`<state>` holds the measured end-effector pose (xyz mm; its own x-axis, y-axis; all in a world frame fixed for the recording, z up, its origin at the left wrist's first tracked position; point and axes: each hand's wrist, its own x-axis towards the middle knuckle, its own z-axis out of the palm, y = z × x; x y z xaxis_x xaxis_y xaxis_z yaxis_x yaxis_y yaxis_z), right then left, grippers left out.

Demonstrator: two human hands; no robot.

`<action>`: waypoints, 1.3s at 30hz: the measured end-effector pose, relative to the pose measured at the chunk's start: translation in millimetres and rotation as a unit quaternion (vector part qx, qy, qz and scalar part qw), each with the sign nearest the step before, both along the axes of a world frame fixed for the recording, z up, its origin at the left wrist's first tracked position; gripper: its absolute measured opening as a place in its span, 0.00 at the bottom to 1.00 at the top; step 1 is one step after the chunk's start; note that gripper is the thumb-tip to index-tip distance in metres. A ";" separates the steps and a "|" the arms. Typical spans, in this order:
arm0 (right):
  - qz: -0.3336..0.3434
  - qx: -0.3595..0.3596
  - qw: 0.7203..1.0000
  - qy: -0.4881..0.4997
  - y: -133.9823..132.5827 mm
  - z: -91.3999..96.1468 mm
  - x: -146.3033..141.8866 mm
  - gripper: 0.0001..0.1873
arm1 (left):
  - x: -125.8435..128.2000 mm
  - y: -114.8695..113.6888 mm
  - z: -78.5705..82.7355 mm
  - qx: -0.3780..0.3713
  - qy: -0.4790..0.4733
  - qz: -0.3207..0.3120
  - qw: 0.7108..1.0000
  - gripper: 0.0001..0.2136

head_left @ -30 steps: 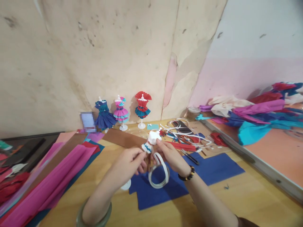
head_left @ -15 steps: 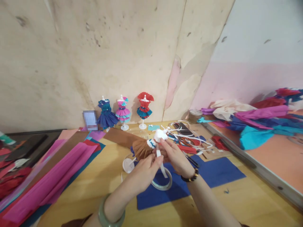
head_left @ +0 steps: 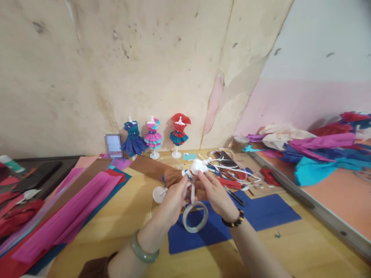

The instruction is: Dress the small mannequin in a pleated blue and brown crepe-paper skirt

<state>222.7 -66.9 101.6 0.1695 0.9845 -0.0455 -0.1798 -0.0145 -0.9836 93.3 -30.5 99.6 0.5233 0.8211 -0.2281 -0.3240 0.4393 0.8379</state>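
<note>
A miniature dress mannequin with a bare white torso and a brown pleated paper skirt lies tilted between my hands, a blue-and-white band at its waist. My left hand is closed at the waist, thumb pressed near the band, fingers partly hidden behind. My right hand is closed on the torso from the right. From between the hands a whitish tape strip runs down to a tape roll, which hangs over the blue paper. The mannequin's round white base shows left of my left hand.
Three dressed mini mannequins stand along the wall. Folded crepe paper in pink, brown and red lies at left. White strips, a black-handled tool and red scraps crowd the right back. A metal edge borders the orange surface.
My left hand has moved up from the tape strip to the mannequin's waist. The tape roll now hangs more upright, and the skirt is more covered by my hand.
</note>
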 end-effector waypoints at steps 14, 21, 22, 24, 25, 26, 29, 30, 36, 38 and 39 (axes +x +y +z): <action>-0.037 0.034 0.998 0.028 -15.4 -16.5 3.9 0.27 | 4.9 -0.8 -6.9 0.035 0.025 0.035 0.998 0.09; -0.014 0.045 0.994 0.104 -25.7 -14.5 6.4 0.26 | 9.2 6.7 -21.4 0.039 0.043 0.031 0.998 0.11; -0.012 0.025 0.990 0.137 -27.2 -14.5 7.4 0.26 | 9.7 7.6 -23.8 0.041 0.046 0.033 0.998 0.11; -0.005 -0.017 0.978 0.206 -29.2 -16.0 11.2 0.26 | 10.3 9.5 -28.4 0.048 0.053 0.039 0.997 0.11; 0.000 -0.037 0.971 0.238 -29.7 -17.8 13.6 0.25 | 10.5 10.5 -30.1 0.051 0.057 0.042 0.996 0.10; 0.005 -0.055 0.963 0.265 -30.1 -20.4 16.1 0.24 | 10.4 11.5 -31.2 0.055 0.059 0.047 0.996 0.10; -0.011 -0.094 0.947 0.305 -31.6 -33.0 23.2 0.21 | 8.6 15.2 -30.7 0.064 0.059 0.059 0.995 0.11; -0.028 -0.098 0.950 0.297 -32.6 -38.4 25.9 0.21 | 7.5 16.6 -29.4 0.064 0.059 0.060 0.994 0.12; -0.149 -0.008 0.939 -0.308 -39.8 -67.7 73.7 0.24 | -0.9 24.8 -18.7 0.059 0.097 0.049 0.992 0.10; -0.172 -0.023 0.899 -0.402 -41.0 -73.8 100.1 0.20 | -2.5 25.8 -15.9 0.061 0.114 0.042 0.991 0.09; -0.180 -0.035 0.879 -0.440 -41.8 -76.5 112.1 0.18 | -3.1 26.0 -14.8 0.062 0.121 0.039 0.990 0.08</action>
<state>334.8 -108.7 25.1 0.4690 0.8600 0.2009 0.6456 -0.1786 -0.7425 90.2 -4.5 84.8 0.3997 0.8864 -0.2336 -0.1362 0.3094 0.9411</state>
